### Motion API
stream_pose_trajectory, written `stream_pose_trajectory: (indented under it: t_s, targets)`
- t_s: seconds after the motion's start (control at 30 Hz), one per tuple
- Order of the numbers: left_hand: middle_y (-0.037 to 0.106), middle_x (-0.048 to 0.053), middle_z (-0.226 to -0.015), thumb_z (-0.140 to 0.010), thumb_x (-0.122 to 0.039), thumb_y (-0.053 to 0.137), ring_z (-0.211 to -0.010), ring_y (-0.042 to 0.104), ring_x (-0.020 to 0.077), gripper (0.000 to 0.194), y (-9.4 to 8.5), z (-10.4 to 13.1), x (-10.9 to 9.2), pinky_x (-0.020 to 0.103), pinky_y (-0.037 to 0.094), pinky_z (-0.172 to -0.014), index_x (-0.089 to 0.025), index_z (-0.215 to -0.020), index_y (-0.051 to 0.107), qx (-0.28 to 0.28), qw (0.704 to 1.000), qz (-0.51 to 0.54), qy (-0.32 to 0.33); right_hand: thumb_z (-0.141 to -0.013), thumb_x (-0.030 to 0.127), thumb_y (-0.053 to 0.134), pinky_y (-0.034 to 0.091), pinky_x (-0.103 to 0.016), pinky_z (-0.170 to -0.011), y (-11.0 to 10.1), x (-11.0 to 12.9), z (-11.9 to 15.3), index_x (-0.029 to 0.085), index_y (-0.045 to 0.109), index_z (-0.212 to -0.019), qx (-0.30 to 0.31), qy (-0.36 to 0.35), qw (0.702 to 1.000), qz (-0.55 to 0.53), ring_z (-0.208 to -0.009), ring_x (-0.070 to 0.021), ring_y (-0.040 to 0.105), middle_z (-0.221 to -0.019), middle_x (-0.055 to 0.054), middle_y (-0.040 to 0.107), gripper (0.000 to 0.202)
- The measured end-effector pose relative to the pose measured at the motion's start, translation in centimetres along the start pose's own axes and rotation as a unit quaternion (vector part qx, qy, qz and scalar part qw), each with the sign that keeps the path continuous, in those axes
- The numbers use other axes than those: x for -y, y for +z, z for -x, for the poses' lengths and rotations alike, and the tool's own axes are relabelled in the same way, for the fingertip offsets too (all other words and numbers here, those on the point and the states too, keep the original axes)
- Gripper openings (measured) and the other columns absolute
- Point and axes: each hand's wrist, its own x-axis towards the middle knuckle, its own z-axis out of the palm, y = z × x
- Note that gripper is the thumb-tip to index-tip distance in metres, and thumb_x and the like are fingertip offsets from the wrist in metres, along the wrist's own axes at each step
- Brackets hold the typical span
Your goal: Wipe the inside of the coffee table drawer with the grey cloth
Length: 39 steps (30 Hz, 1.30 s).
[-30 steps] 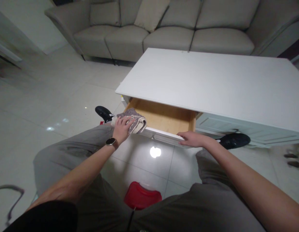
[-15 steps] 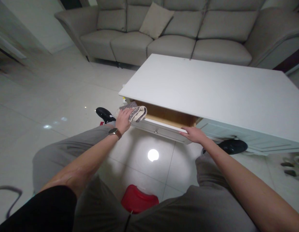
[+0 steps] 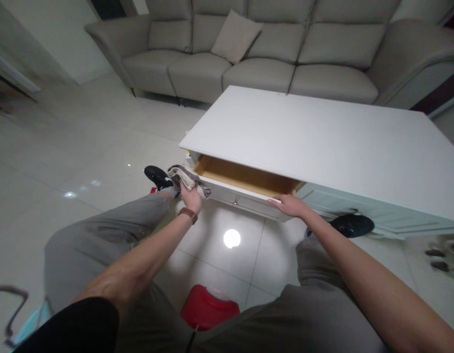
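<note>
Clutching a bunched cloth (image 3: 183, 175), the left hand (image 3: 192, 198) is by the near left corner of the pulled-out drawer (image 3: 245, 194), the cloth bulging from its far side. Rightward, the right hand (image 3: 291, 205) touches the drawer's front edge; whether it grips, I can't tell.

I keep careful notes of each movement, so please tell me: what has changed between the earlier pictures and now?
The drawer went partway in, under the table top. The left grip turned and carried the cloth left, from the drawer's front left corner to out past it. The cloth was not let go. The right grip stays at the front's right end; the sofa stands as before.
</note>
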Motion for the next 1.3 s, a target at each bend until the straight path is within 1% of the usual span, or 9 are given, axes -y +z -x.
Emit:
stream_pose_trajectory:
  t_s: [0.1, 0.37, 0.53, 0.63, 0.73, 0.9, 1.0, 1.17, 1.3]
  targets:
    - [0.061, 0.012, -0.140, -0.090, -0.018, 0.055, -0.133, 0.054, 0.0239, 0.065, 1.7, 4.0, -1.9, 0.045, 0.041, -0.114, -0.020, -0.152, 0.036, -0.016, 0.996, 0.085, -0.026, -0.093, 0.077, 0.025, 0.050, -0.044, -0.089, 0.0, 0.0, -0.1, 0.024, 0.072, -0.124, 0.008, -0.003, 1.000, 0.007, -0.109, -0.0344, 0.066, -0.118, -0.014, 0.073, 0.078]
    - [0.064, 0.007, -0.137, -0.084, -0.011, 0.059, -0.128, 0.059, 0.0232, 0.067, 4.9, 16.0, -6.0, 0.041, 0.045, -0.113, -0.023, -0.148, 0.046, 0.204, 0.952, 0.230, -0.006, -0.094, 0.077, 0.022, 0.050, -0.042, -0.088, 0.0, 0.0, -0.2, 0.025, 0.072, -0.125, 0.000, 0.007, 0.999, 0.035, -0.108, -0.0332, 0.067, -0.115, -0.014, 0.074, 0.079]
    - [0.070, 0.005, -0.128, -0.080, -0.004, 0.058, -0.118, 0.064, 0.0210, 0.062, 6.1, 19.6, -8.0, 0.039, 0.047, -0.109, -0.024, -0.139, 0.057, 0.265, 0.909, 0.320, 0.001, -0.097, 0.072, 0.015, 0.049, -0.036, -0.089, 0.1, -0.1, -0.1, 0.022, 0.072, -0.123, 0.003, 0.013, 1.000, 0.024, -0.110, -0.0305, 0.067, -0.120, -0.014, 0.073, 0.080]
    - [0.064, 0.006, -0.138, -0.083, -0.006, 0.059, -0.127, 0.059, 0.0202, 0.063, 6.4, 18.2, -8.2, 0.036, 0.041, -0.115, -0.023, -0.143, 0.054, 0.187, 0.918, 0.347, -0.032, -0.097, 0.072, 0.011, 0.049, -0.036, -0.089, -0.1, 0.0, 0.1, 0.020, 0.073, -0.122, 0.010, 0.018, 0.999, 0.028, -0.112, -0.0314, 0.066, -0.121, -0.016, 0.072, 0.085]
    - [0.056, 0.007, -0.147, -0.081, -0.003, 0.061, -0.136, 0.051, 0.0202, 0.068, 6.0, 13.7, -6.9, 0.034, 0.033, -0.120, -0.022, -0.146, 0.051, 0.070, 0.941, 0.326, -0.057, -0.097, 0.073, 0.009, 0.049, -0.039, -0.090, -0.3, 0.2, 0.1, 0.020, 0.072, -0.123, 0.016, 0.013, 0.999, 0.032, -0.112, -0.0326, 0.066, -0.122, -0.016, 0.071, 0.087]
    - [0.062, 0.005, -0.140, -0.079, 0.003, 0.062, -0.129, 0.056, 0.0171, 0.071, 3.7, 4.5, -2.5, 0.030, 0.036, -0.116, -0.023, -0.144, 0.052, -0.052, 0.966, 0.248, -0.058, -0.096, 0.074, 0.010, 0.049, -0.040, -0.088, -0.2, 0.1, 0.0, 0.021, 0.072, -0.125, 0.011, 0.014, 0.999, 0.036, -0.111, -0.0332, 0.066, -0.120, -0.016, 0.072, 0.087]
    - [0.063, 0.005, -0.138, -0.078, 0.004, 0.062, -0.129, 0.057, 0.0166, 0.071, 3.0, 1.0, 0.1, 0.028, 0.036, -0.116, -0.022, -0.143, 0.052, -0.103, 0.969, 0.215, -0.062, -0.096, 0.074, 0.010, 0.049, -0.040, -0.089, -0.2, 0.1, -0.1, 0.023, 0.071, -0.126, 0.010, 0.010, 0.999, 0.035, -0.111, -0.0326, 0.066, -0.119, -0.015, 0.073, 0.085]
    - [0.064, 0.010, -0.135, -0.078, -0.002, 0.069, -0.128, 0.058, 0.0191, 0.067, 4.6, -0.2, 2.1, 0.034, 0.040, -0.113, -0.020, -0.141, 0.052, -0.148, 0.953, 0.226, -0.137, -0.096, 0.074, 0.011, 0.049, -0.039, -0.088, -0.2, 0.3, -0.1, 0.023, 0.071, -0.126, 0.008, 0.017, 0.999, 0.036, -0.111, -0.0323, 0.066, -0.118, -0.015, 0.073, 0.085]
    - [0.065, 0.008, -0.132, -0.080, 0.000, 0.066, -0.123, 0.061, 0.0184, 0.058, 6.9, 1.8, 2.4, 0.037, 0.050, -0.103, -0.023, -0.132, 0.055, -0.091, 0.907, 0.308, -0.273, -0.096, 0.074, 0.011, 0.050, -0.040, -0.088, -0.4, 0.5, 0.1, 0.023, 0.071, -0.126, 0.005, 0.019, 0.999, 0.036, -0.110, -0.0329, 0.067, -0.117, -0.014, 0.073, 0.084]
